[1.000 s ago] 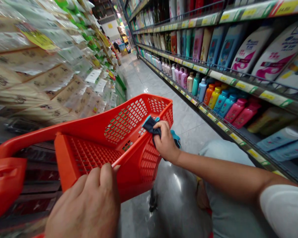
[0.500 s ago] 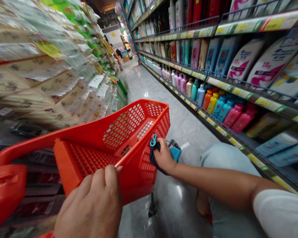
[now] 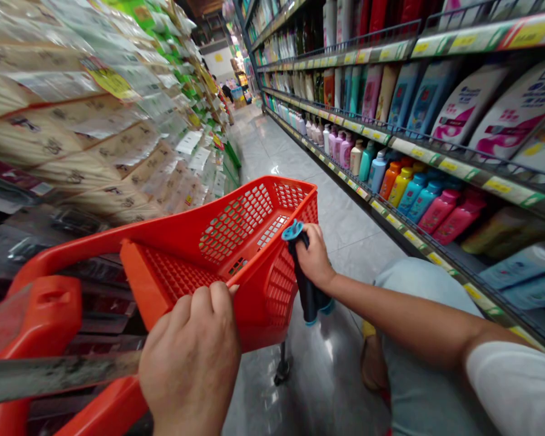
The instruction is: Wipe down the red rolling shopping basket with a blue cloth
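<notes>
My left hand (image 3: 193,348) is closed over the near rim of a red plastic shopping cart (image 3: 257,315), its fingers curled onto the edge. Outside the cart's near side, my right hand (image 3: 315,257) grips a dark cloth with light-blue edging (image 3: 307,297). The cloth is bunched; its upper end sticks up beside the rim while the rest hangs below my fingers. Whether it touches the cart wall I cannot tell. Perforated walls and a slanted inner panel (image 3: 163,281) form the cart's basket.
Shelves of shampoo bottles (image 3: 463,109) and other colourful bottles (image 3: 440,209) line the right side. Packaged goods (image 3: 95,139) are stacked along the left. Between them a glossy tiled floor (image 3: 272,142) runs back. My bent knee (image 3: 427,284) is beside the right shelf.
The cloth, bunched in my right hand before, now hangs down longer below it. My right hand has risen slightly. The cart and my left hand appear shifted rightward in view.
</notes>
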### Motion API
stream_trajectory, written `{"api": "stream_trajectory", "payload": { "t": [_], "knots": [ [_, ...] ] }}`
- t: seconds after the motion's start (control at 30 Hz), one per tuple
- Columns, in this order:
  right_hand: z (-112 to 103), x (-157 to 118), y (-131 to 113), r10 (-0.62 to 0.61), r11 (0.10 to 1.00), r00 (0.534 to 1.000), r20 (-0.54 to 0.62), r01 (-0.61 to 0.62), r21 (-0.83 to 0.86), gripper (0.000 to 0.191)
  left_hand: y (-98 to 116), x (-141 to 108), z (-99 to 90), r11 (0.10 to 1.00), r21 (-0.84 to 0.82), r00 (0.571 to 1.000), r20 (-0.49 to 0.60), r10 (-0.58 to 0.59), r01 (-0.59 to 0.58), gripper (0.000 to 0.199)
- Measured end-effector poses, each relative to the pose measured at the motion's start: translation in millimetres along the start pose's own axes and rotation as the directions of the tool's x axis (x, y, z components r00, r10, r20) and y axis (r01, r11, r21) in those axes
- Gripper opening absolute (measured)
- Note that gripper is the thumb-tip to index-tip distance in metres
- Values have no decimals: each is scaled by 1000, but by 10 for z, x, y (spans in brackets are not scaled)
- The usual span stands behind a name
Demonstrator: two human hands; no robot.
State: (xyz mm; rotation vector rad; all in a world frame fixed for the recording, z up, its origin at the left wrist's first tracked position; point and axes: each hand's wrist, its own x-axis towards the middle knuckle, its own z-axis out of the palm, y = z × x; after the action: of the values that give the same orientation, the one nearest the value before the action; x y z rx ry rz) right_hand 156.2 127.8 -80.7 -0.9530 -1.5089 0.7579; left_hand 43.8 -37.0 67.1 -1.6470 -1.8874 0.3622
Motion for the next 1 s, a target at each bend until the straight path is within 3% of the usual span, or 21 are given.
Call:
{"api": "stream_trajectory", "payload": {
  "t": [0.07,0.13,0.17,0.23,0.27,0.3,0.33,0.37,0.43,0.47,0.53,0.63,0.67,0.7,0.77,0.8,0.87,0.93,1.0],
  "knots": [
    [9,-8,-14,37,999,998,-41,-38,-26,22,14,1,-23,1000,-14,1000,-13,-11,11,32],
    [35,-200,-57,-87,996,988,126,87,2,30,20,-3,-40,1000,-11,1000,-10,-12,12,33],
    [46,-328,-80,-191,982,947,257,188,35,34,21,-4,-45,1000,-3,1000,0,-13,13,33],
    [52,-523,-102,-368,925,798,478,369,96,37,22,1,-50,1000,13,1000,21,-11,10,32],
    [44,-550,-93,-414,898,739,532,428,104,37,24,6,-52,1000,17,1000,24,-11,11,32],
    [31,-524,-73,-430,883,717,550,461,89,36,28,13,-55,1000,18,1000,26,-10,9,32],
    [14,-454,-44,-418,884,738,529,464,51,36,33,20,-58,1000,20,1000,21,-13,13,32],
    [-3,-360,-13,-380,901,793,476,433,-2,36,39,25,-60,1000,23,1000,16,-19,19,32],
    [-27,-193,26,-251,950,915,315,295,-101,35,50,29,-59,999,22,1000,-3,-26,26,31],
    [-31,-158,30,-189,966,950,250,226,-129,34,55,27,-56,1000,14,1000,-12,-21,21,31],
    [-27,-211,21,-165,972,954,251,200,-123,33,61,19,-46,1000,-6,1000,-26,-15,15,32],
    [6,-377,79,-305,941,842,444,338,5,36,67,12,-44,1000,-9,1000,-3,-21,21,32],
    [24,-381,135,-324,936,829,455,350,28,36,68,14,-49,1000,-6,1000,5,-25,25,32],
    [44,-348,207,-296,948,856,424,318,20,34,68,18,-56,1000,-2,1000,11,-28,28,32],
    [94,-210,363,-85,992,966,243,104,-65,29,69,26,-71,1000,0,1000,11,-24,24,32],
    [122,-143,426,46,995,989,139,-32,-97,27,70,30,-77,1000,2,1000,8,-20,20,31],
    [171,-104,472,242,964,970,12,-239,-115,24,78,38,-86,1000,13,1000,-7,-15,15,30],
    [193,-214,391,244,967,968,55,-239,-87,24,93,46,-89,1000,26,1000,-23,-10,11,30],
    [172,-367,223,91,996,976,200,-94,6,26,110,56,-87,999,36,999,-35,-17,19,30]
  ]
}}
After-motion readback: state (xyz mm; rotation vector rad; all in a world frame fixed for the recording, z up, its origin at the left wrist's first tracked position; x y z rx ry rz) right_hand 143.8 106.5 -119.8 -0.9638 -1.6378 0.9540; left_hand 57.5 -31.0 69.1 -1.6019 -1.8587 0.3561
